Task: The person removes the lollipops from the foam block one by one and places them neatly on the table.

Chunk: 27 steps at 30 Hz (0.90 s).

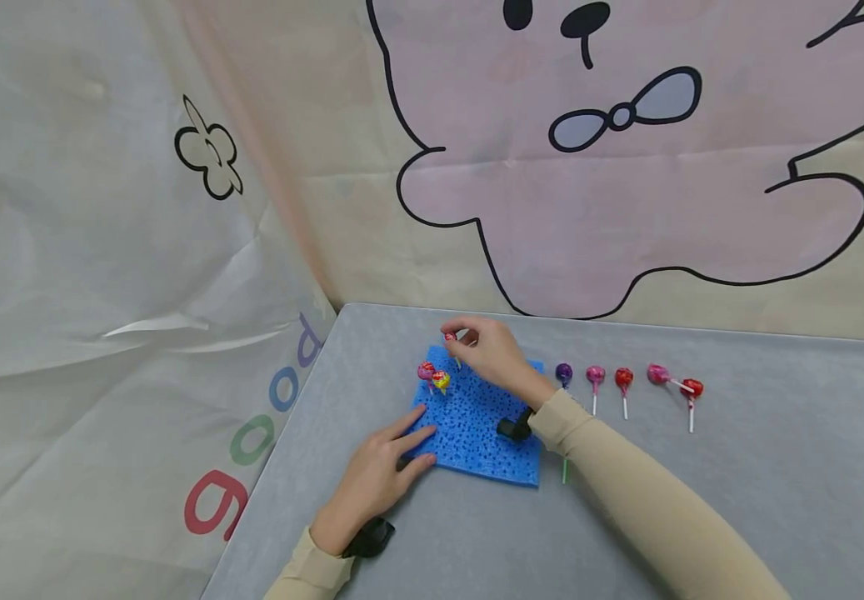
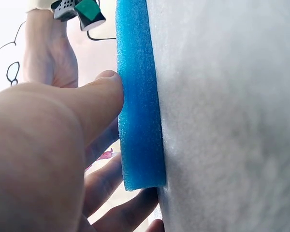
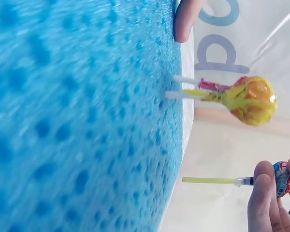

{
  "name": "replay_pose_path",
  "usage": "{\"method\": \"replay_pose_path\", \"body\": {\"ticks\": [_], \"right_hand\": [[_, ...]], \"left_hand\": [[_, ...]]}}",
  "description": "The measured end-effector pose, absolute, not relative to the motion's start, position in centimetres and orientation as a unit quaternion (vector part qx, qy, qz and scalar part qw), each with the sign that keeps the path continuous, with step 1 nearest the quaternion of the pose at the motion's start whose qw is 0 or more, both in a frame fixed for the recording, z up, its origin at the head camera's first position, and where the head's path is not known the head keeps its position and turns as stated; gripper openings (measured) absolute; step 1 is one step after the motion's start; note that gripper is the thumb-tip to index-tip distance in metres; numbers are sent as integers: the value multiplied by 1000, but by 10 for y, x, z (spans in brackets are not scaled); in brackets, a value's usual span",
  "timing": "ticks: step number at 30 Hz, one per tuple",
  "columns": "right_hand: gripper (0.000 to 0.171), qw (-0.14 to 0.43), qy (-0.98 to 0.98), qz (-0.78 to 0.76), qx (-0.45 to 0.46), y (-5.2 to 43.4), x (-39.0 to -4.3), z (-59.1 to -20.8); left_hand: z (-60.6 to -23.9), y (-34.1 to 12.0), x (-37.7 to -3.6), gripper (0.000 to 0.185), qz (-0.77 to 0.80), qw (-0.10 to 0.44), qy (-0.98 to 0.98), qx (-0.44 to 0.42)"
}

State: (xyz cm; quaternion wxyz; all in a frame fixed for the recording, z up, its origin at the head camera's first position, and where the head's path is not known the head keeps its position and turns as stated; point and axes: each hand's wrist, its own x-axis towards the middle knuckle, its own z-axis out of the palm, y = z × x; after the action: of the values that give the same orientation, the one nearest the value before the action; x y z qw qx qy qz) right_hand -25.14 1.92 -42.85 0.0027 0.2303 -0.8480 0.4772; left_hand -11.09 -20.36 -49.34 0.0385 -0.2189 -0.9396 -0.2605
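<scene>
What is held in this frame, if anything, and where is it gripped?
The right hand pinches a lollipop by its wrapped candy head, leaving the stick free. The left hand only touches the blue foam block.

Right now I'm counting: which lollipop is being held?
The red-and-blue lollipop pinched by the right hand; others stand in the foam or lie on the table.

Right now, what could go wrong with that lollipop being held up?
The right hand pinches the lollipop by its wrapped head, so the stick might tilt when pushed. The yellow-wrapped lollipop stands close by in the blue foam and could get knocked. The left hand touches the foam along its left edge, so the opposite side might shift.
</scene>
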Motion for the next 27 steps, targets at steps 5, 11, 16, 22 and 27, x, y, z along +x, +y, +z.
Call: {"method": "replay_pose_path", "body": {"ticks": [5, 11, 16, 22, 27], "right_hand": [[23, 13, -854, 468, 228, 34, -248, -428], [23, 16, -861, 460, 218, 50, -244, -425], [23, 27, -864, 455, 213, 65, -239, -423], [22, 46, -868, 448, 210, 86, -233, -420], [23, 53, -867, 450, 205, 103, -227, -417]], "left_hand": [[-493, -203, -111, 46, -259, 41, -940, -219], [-493, -203, -111, 47, -258, 38, -941, -214], [-493, -203, -111, 47, -256, 37, -942, -212], [-495, -202, -110, 47, -258, 42, -940, -218], [-494, -202, -109, 47, -264, 44, -938, -218]]}}
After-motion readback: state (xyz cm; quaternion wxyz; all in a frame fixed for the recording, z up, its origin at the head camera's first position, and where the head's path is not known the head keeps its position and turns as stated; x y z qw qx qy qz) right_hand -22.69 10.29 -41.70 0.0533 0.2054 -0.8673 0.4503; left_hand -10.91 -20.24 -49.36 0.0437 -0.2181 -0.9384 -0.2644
